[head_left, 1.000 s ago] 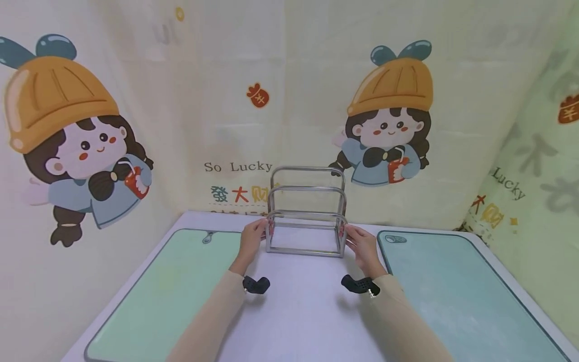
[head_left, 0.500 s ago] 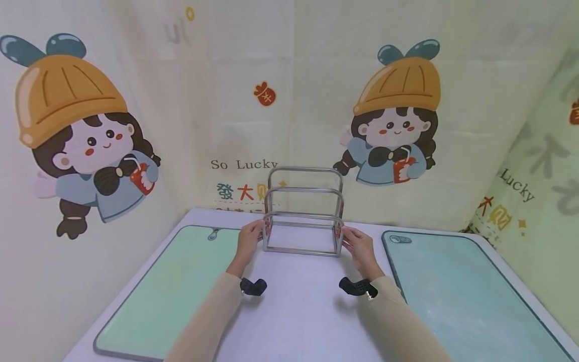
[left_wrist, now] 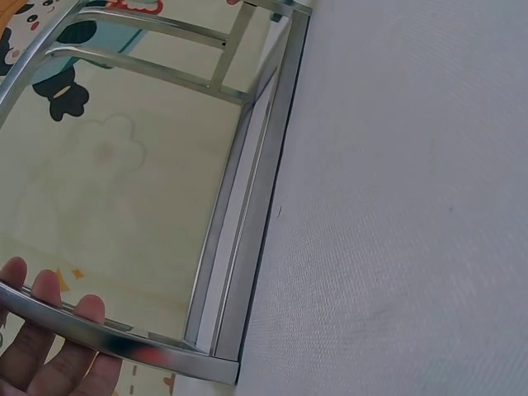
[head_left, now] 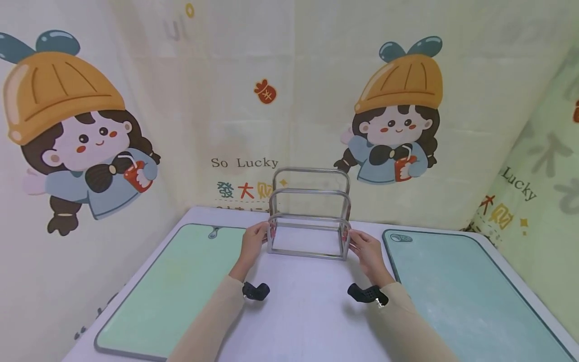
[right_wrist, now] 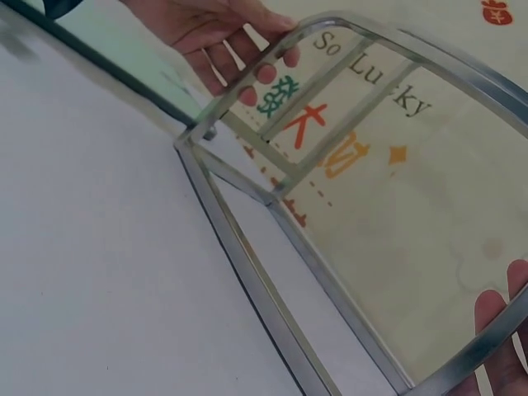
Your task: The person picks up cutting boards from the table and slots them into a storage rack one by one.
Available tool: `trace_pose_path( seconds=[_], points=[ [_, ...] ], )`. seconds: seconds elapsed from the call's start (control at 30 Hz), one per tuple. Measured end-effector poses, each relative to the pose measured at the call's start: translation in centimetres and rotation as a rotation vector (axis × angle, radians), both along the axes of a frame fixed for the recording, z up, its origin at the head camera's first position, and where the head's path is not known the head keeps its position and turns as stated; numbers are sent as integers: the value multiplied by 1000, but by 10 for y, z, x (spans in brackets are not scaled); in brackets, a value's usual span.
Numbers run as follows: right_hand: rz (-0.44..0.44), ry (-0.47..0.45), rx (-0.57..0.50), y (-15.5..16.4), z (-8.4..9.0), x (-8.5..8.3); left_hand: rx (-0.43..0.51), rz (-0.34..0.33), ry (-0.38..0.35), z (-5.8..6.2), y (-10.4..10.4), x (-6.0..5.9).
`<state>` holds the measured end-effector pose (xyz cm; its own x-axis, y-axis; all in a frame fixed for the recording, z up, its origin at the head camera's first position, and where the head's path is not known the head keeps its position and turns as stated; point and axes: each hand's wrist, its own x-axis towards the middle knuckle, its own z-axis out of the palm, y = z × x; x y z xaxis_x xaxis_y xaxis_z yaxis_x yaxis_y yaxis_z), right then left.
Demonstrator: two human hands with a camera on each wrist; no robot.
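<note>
Head view: both sleeves are reaching forward over the white tabletop [head_left: 298, 311], left hand [head_left: 251, 242] and right hand [head_left: 367, 250] gripping opposite ends of the metal rack's [head_left: 309, 221] nearest hoop, fingers curling round it. Rack is standing centred between them, long axis running left-right, shiny steel, three arched hoops stepping higher toward the cartoon curtain [head_left: 253, 100]. Green boards [head_left: 172, 286] are flanking it.

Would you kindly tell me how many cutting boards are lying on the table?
2. A light green cutting board lies flat left of the metal rack, beside the left hand. A blue-green cutting board lies flat on the right, beside the right hand. None appears hidden.
</note>
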<state>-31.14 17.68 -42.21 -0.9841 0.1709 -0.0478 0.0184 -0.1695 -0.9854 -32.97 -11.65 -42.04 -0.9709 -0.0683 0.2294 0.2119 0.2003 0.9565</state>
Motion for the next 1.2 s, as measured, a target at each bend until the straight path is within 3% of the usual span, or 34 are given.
trace_pose_path(
  seconds=[0.1, 0.2, 0.3, 0.4, 0.7, 0.8, 0.9, 1.1, 1.2],
  points=[
    [8, -18, 21, 1, 1, 3, 9, -30, 4, 8, 0, 8],
    [12, -15, 21, 1, 2, 4, 1, -24, 14, 5, 0, 6],
    [19, -7, 9, 2, 4, 4, 7, -1, 32, -7, 0, -3],
    [23, -8, 14, 2, 4, 4, 25, 6, 18, -6, 2, -3],
    [10, -26, 56, 3, 0, 6, 11, 0, 25, 20, 6, 26],
    [11, -21, 70, 2, -1, 7, 3, 3, 31, 22, 7, 28],
    [18, -15, 74, 2, 1, 8, 9, -8, 38, 18, 6, 23],
    [10, -22, 93, 1, 2, 8, 27, 9, -12, -5, 3, 4],
    [15, -18, 98, 0, 0, 10, 13, 32, -6, -9, 4, 4]
  ],
)
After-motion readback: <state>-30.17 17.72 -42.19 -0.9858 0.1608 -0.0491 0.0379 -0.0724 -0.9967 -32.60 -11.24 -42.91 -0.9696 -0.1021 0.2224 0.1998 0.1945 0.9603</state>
